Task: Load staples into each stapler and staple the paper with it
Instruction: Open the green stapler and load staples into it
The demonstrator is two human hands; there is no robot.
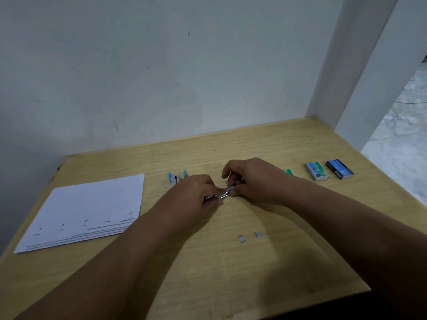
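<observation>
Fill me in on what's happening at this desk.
A person is loading a small metal stapler: the left hand grips its body while the right hand pinches something at its open end. Two loose staple strips lie nearer the person. A blue stapler waits behind the hands, staple boxes sit to the right, and the paper lies on the left.

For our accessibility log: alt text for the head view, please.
Two hands meet over a wooden table: the left hand holds a metal stapler, and the right hand pinches its front end. Paper lies left, staple boxes right, loose staples nearer.
</observation>
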